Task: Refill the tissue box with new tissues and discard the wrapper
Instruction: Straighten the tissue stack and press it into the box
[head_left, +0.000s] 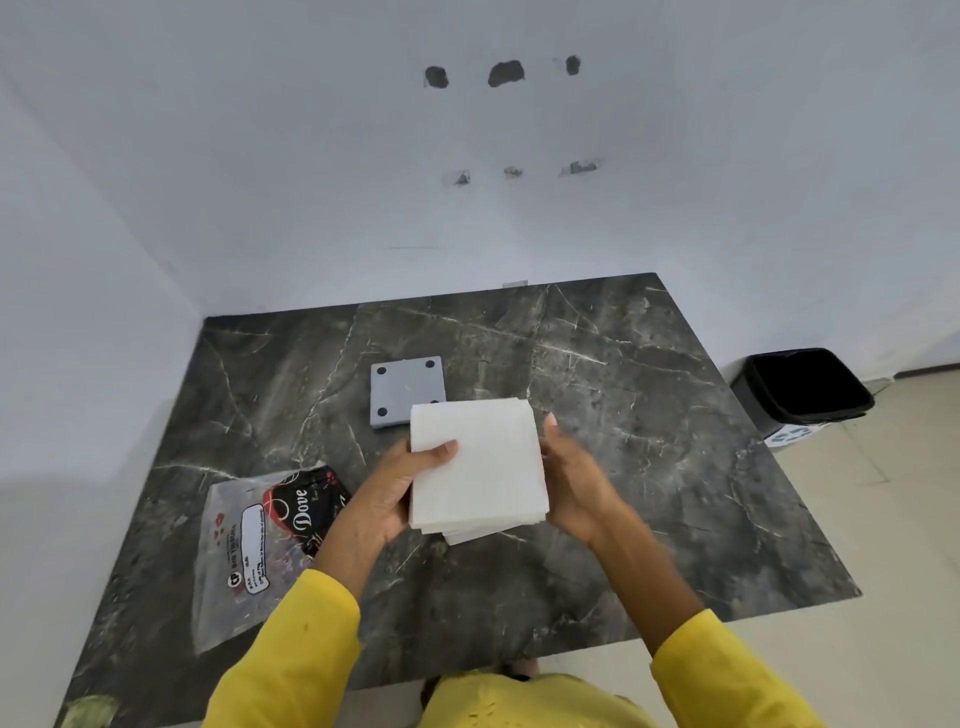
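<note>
A person in yellow sleeves holds a square stack of white tissues (478, 467) above a dark marble table (649, 415), the left hand (410, 493) and right hand (574, 483) pressed against opposite edges of the stack. The left thumb lies across the top sheet near its upper corner, the other fingers tucked beneath; the right palm cups the far side, thumb raised along the edge. Both hands are clamped on the stack, which hangs clear of the tabletop.

Just behind it rests a grey square piece (408, 389) with four dark dots at its corners, probably the tissue box turned bottom-up or its base plate, though the angle leaves that unsettled. The emptied clear wrapper (260, 540), printed in black and red, lies flat on the table to the left. A black-lined bin (805, 389) stands on the floor beyond the table's right edge.

The stack looks light, soft and loose: the lower sheets already fan out at the near edge, so it is likely to sag or shed layers if gripped at one corner. Squeezing two opposite sides with support underneath seems the safest hold. The wrapper is thin, slick film and should pinch up easily at a free edge.
</note>
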